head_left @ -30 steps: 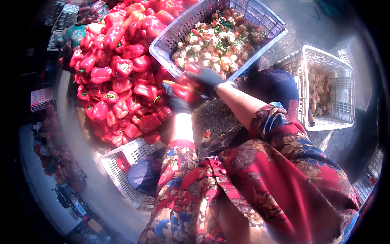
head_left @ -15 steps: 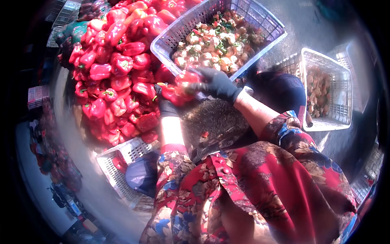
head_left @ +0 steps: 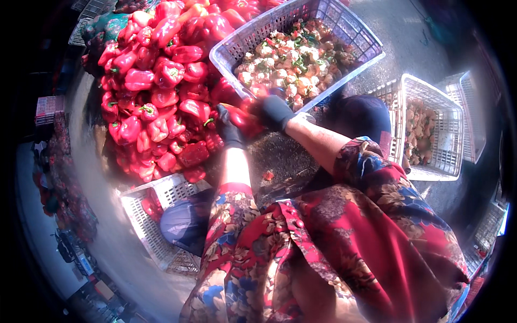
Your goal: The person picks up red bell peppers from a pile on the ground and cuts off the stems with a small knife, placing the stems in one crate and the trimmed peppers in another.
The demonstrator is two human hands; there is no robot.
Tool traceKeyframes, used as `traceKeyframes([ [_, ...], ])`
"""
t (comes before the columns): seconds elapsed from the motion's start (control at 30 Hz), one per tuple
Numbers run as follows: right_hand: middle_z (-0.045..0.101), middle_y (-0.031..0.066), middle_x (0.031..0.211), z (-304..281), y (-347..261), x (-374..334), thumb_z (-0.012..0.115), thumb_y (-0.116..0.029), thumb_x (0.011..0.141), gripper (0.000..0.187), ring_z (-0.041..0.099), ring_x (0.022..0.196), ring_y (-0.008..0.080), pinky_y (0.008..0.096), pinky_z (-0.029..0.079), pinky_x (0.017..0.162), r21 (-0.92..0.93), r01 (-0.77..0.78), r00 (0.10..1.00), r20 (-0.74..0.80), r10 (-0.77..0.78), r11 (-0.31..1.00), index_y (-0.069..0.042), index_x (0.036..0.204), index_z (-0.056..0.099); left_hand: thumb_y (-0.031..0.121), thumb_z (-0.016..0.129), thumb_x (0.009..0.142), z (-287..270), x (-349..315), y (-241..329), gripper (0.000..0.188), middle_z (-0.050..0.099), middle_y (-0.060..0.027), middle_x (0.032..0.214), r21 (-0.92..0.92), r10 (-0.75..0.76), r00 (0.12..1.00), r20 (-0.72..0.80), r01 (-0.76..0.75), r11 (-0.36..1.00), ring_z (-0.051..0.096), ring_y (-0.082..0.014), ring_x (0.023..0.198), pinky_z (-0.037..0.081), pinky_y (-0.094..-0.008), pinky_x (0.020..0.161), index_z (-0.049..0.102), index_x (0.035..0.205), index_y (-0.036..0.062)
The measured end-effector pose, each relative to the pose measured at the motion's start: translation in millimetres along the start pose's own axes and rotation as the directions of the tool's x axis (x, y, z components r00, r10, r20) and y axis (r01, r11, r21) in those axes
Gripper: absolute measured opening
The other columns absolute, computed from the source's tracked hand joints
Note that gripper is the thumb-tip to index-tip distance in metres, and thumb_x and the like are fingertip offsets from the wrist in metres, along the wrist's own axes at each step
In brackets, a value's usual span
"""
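Note:
My left hand (head_left: 230, 128), in a dark glove, is closed round a red bell pepper (head_left: 243, 121) in front of me. My right hand (head_left: 273, 112), gloved too, is right beside that pepper, at the near side of a bluish-grey plastic crate (head_left: 229, 76). Motion smears its fingers, and what they hold, if anything, is unclear. Inside the crate lie many pale pepper cores (head_left: 293, 56) with green stems and bits of red. A big heap of red bell peppers (head_left: 164, 98) rises to the left of both hands.
A white crate (head_left: 455, 126) with more pale cores stands at the right, beside my dark-clad knee (head_left: 361, 119). Another white crate (head_left: 141, 215) with red pieces sits at the lower left, by my other knee. A red scrap (head_left: 268, 175) lies on the ground between my legs.
My right hand has shifted slightly left and is more blurred. The pepper has turned and tilted in my left hand. The whole view has shifted a little.

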State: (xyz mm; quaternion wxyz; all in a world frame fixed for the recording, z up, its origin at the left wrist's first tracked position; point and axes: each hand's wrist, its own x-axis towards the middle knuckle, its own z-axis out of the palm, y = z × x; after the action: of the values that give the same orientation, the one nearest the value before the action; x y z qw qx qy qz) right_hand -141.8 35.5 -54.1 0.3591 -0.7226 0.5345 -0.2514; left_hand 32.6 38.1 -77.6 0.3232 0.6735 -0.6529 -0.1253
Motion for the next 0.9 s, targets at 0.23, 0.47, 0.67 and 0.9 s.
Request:
traceKeyframes([
  [0.23, 0.052, 0.0036, 0.055, -35.8, -71.1, -10.7, 0.061, -0.03, 0.088, 0.026, 0.048, 0.043, 0.0169, 0.0326, 0.04, 0.04, 0.879, -0.445, 0.863, 0.371, 0.342, 0.169, -0.006, 0.078, 0.061, 0.073, 0.05, 0.078, 48.1, 3.5, -190.5, 0.092, 0.044, -0.0197, 0.134, -0.856, -0.126, 0.847, 0.516, 0.516, -0.036, 0.047, -0.0347, 0.116, 0.039, -0.0489, 0.101, 0.038, 0.13, -0.001],
  [0.47, 0.06, 0.0071, 0.077, -129.7, -39.8, -17.0, 0.068, -0.028, 0.086, 0.032, 0.055, 0.059, 0.0152, 0.0329, 0.046, 0.051, 0.79, -0.356, 0.717, -0.111, 0.688, 0.499, -0.01, 0.11, 0.059, 0.037, 0.038, 0.097, 26.4, 18.3, -82.5, 0.031, 0.055, -0.0067, 0.086, -0.565, -0.335, 0.914, 0.229, 0.405, 0.719, 0.054, -0.0201, 0.081, 0.046, -0.0353, 0.072, 0.055, 0.096, 0.0114],
  [0.67, 0.066, 0.0203, 0.097, -101.4, -62.0, 12.5, 0.074, -0.038, 0.076, 0.061, 0.064, 0.089, 0.0353, 0.0394, 0.047, 0.078, 0.102, 0.201, 0.956, 0.195, -0.218, 0.974, -0.017, 0.13, 0.054, 0.023, 0.044, 0.095, -75.7, 34.0, 18.8, 0.019, 0.048, -0.0065, 0.064, -0.633, 0.083, 0.986, 0.148, 0.03, 0.774, 0.049, -0.0226, 0.059, 0.042, -0.0373, 0.054, 0.048, 0.088, 0.0057],
  [0.9, 0.067, 0.0158, 0.083, -58.2, -109.1, 51.9, 0.071, -0.034, 0.073, 0.031, 0.066, 0.078, 0.0338, 0.0434, 0.051, 0.07, -0.288, 0.353, 0.893, 0.387, -0.229, 0.89, -0.015, 0.097, 0.069, 0.024, 0.046, 0.091, -121.1, 28.7, 2.5, 0.02, 0.054, -0.0053, 0.069, -0.699, -0.153, 0.982, 0.107, 0.184, 0.691, 0.054, -0.0191, 0.066, 0.045, -0.0353, 0.058, 0.053, 0.084, 0.0072],
])
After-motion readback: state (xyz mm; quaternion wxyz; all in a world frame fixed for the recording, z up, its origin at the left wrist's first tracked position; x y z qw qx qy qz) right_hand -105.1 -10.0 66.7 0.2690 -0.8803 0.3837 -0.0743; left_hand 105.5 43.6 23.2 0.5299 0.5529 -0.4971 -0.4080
